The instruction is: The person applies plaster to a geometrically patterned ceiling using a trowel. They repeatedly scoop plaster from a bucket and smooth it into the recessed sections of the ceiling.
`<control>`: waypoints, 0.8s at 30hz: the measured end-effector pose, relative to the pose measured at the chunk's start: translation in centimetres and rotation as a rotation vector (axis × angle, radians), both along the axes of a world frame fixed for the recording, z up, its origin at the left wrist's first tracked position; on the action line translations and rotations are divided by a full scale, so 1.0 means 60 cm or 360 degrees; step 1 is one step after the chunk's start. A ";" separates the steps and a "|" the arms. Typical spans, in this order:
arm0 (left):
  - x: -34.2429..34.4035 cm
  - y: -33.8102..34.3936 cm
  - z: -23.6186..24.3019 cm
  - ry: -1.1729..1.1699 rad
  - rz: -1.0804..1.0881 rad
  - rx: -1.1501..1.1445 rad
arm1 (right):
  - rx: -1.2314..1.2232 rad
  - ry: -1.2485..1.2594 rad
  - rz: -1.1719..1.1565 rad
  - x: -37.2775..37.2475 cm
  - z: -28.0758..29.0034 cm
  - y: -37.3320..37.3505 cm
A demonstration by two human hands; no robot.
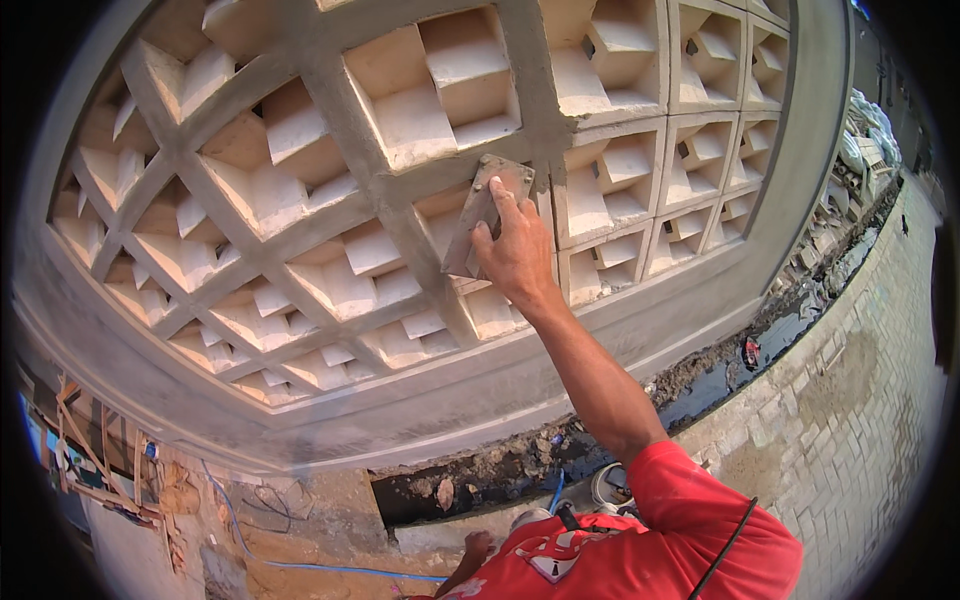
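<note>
My right hand (512, 240) grips a flat, grey rectangular trowel (520, 178), its fingers over the plate, held against a block wall (365, 190) with grey mortar joints around pale, hollow patterned openings. The trowel lies tilted over a joint and the opening at the middle, partly covering them. Low by my red shirt, my left hand (478, 546) hangs small in view with its fingers curled; whatever it holds, if anything, I cannot make out.
A trench (440, 500) with dark water and rubble runs along the wall's base. A paved path (840, 390) lies right, with rubble and pale sacks (860, 140) beyond. A blue hose (330, 568) crosses sandy ground; timber pieces (100, 460) stand lower left. A white bucket (607, 485) is beside me.
</note>
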State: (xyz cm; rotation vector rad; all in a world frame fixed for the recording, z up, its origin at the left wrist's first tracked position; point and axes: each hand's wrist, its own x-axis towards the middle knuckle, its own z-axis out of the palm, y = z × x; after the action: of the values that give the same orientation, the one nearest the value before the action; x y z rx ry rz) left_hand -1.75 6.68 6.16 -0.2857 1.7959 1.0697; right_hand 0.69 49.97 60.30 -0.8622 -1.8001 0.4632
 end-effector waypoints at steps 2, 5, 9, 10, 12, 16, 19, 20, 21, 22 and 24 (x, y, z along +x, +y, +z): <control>0.004 0.004 0.006 -0.0005 0.0070 -0.0006 | 0.0033 -0.0024 0.0154 0.002 -0.020 -0.010; 0.007 0.012 0.021 0.0006 0.0191 0.0005 | 0.0021 0.0252 0.0123 0.035 -0.011 0.012; -0.005 0.012 0.016 0.0144 0.0038 0.0041 | 0.0024 0.0490 0.0000 0.030 0.046 0.043; -0.005 0.010 0.019 0.0151 0.0061 0.0061 | 0.0080 0.0364 -0.0040 0.011 0.046 0.039; -0.008 0.002 0.029 0.0119 0.0080 0.0061 | -0.0105 0.0327 -0.0011 -0.036 0.044 -0.010; 0.000 -0.020 0.025 0.0018 0.0063 0.0044 | -0.0264 0.0113 0.0262 -0.089 0.021 -0.093; 0.012 -0.032 0.010 0.0051 0.0021 0.0117 | -0.0047 0.0238 0.0345 -0.059 -0.007 -0.088; 0.015 -0.040 0.004 0.0075 -0.0002 0.0148 | -0.0189 0.0220 0.0305 -0.038 0.000 -0.082; 0.016 -0.043 -0.004 0.0113 -0.0059 0.0192 | -0.0137 0.0317 0.0199 -0.025 0.002 -0.063; 0.018 -0.059 -0.016 0.0222 -0.0197 0.0265 | -0.0099 0.0411 0.0098 -0.018 0.008 -0.044; 0.020 -0.085 -0.038 0.0843 -0.0774 0.0558 | -0.0211 0.0501 0.0086 -0.019 0.029 -0.005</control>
State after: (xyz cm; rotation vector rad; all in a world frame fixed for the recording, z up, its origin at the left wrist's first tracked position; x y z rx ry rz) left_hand -0.56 1.56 3.90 0.6732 1.9381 1.1349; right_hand -0.42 49.65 62.04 -0.7834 -1.5186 0.7187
